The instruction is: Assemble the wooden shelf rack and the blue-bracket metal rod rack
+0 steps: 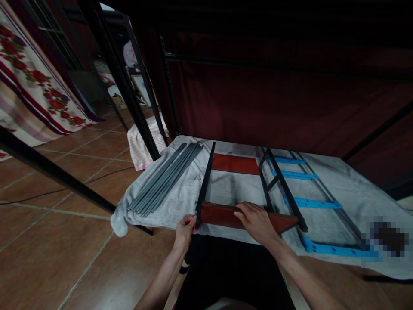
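My left hand (185,228) is closed in a pinch at the near end of a black metal bar (206,178); whatever is between its fingertips is hidden. My right hand (258,221) curls over the top edge of a reddish-brown board (221,214), which stands on edge between that bar and a black metal side frame (285,189) on the right. A second reddish-brown board (235,164) spans the far part, lying flatter. The side frame has a slanted brace.
A grey cloth (185,206) covers the low surface. Several grey rods (164,181) lie bundled on the left. A rack with blue crosspieces (318,202) lies on the right. Black posts (129,86) rise at the left, over a tiled floor (38,241) with a dark cable (80,184).
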`<state>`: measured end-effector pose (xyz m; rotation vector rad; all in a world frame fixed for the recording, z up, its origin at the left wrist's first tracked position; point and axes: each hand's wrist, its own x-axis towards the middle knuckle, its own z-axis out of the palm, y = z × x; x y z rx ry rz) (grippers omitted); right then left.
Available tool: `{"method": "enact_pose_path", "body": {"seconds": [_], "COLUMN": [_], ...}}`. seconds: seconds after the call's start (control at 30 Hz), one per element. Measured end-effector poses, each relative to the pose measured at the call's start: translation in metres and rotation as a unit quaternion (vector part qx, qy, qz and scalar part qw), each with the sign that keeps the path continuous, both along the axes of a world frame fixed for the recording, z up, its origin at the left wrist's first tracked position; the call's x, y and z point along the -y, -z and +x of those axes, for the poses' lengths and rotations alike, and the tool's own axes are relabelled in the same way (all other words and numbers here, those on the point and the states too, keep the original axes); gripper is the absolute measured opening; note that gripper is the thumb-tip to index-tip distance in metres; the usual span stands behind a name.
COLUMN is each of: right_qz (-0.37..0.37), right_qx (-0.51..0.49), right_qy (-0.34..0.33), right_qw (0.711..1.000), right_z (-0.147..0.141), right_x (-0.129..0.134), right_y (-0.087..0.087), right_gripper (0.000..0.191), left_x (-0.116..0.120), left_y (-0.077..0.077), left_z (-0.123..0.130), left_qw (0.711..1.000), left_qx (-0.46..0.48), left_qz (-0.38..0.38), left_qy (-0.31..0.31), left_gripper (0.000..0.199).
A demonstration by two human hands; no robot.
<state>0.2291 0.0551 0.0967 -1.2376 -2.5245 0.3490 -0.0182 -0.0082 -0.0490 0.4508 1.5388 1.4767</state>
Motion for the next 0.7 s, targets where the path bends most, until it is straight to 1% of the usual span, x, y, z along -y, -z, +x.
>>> {"method": "enact_pose_path", "body": {"seconds": [0.17, 0.27, 0.37, 0.5, 0.57, 0.7], "right_qz": [0.004, 0.001, 0.001, -0.004, -0.006, -0.009], "right_qx": [-0.004, -0.003, 0.001, -0.005, -0.006, -0.007], "right_qy": [0.003, 0.005, 0.004, 0.007, 0.008, 0.003], "right_qw": [1.000, 1.000, 1.000, 1.000, 1.000, 1.000], "right_z": [-0.003, -0.003, -0.002, -0.001, -0.001, -0.003], "right_x": [0.000, 0.000, 0.000, 0.001, 0.001, 0.001], "right_y": [-0.002, -0.005, -0.005, -0.002, -0.001, -0.002], "right_gripper": [0.016, 0.014, 0.015, 0.016, 0.016, 0.018], "left_x": [-0.002, -0.004, -0.005, -0.003, -0.001, -0.001], "left_y": [0.003, 0.005, 0.006, 0.003, -0.001, -0.010], "left_z": [-0.003, -0.001, 0.000, -0.003, -0.005, -0.009], "left_qw": [1.000, 1.000, 1.000, 1.000, 0.999, 0.995], "left_qx": [0.024, 0.012, -0.003, -0.004, 0.008, 0.034], "left_qz": [-0.021, -0.009, 0.007, 0.001, -0.017, -0.086], "left_qy": [0.001, -0.011, -0.009, 0.018, 0.026, 0.041], "left_gripper": [0.043, 0.044, 0.040, 0.032, 0.028, 0.022]}}
